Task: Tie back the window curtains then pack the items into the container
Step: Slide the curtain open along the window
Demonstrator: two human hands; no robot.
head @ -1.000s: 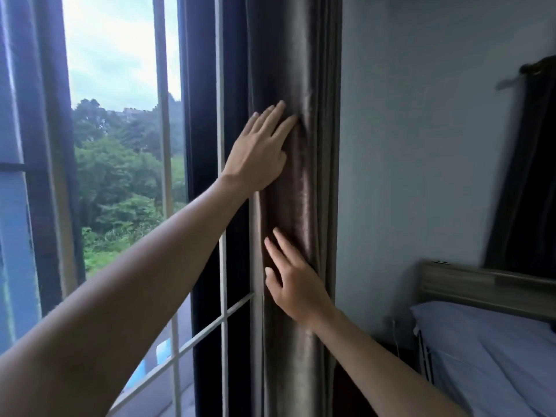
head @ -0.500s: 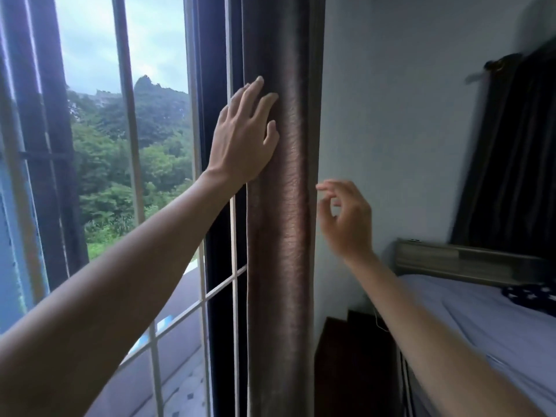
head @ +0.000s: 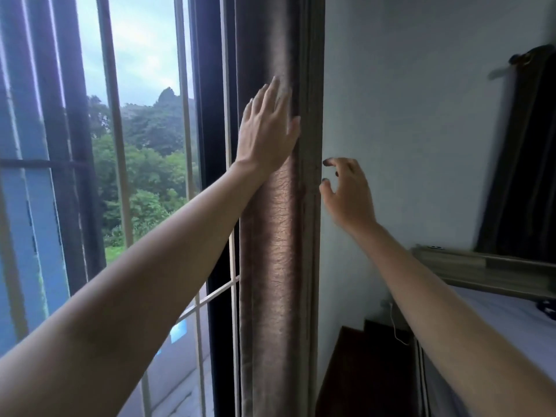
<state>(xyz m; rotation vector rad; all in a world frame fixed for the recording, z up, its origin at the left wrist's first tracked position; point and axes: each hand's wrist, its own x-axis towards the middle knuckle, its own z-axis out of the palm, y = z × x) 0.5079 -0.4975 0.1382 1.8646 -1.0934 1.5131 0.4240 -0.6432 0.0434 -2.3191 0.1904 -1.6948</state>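
A brown curtain (head: 278, 266) hangs bunched into a narrow column at the window's right edge, against the wall. My left hand (head: 267, 130) lies flat on its front with straight fingers, pressing the fabric. My right hand (head: 346, 191) hovers just right of the curtain's edge, fingers loosely curled with nothing in them, fingertips close to the fabric. No tie-back or container is in view.
The barred window (head: 120, 176) fills the left, with trees outside. A pale wall (head: 406, 130) is to the right. A bed (head: 496, 326) with a wooden headboard (head: 481, 272) stands at lower right, a dark bedside cabinet (head: 361, 371) beside it. Another dark curtain (head: 523, 161) hangs far right.
My right hand left the curtain's front and moved to its right side, fingers curling. My left hand slid a little higher and right on the fabric. The view shifted right.
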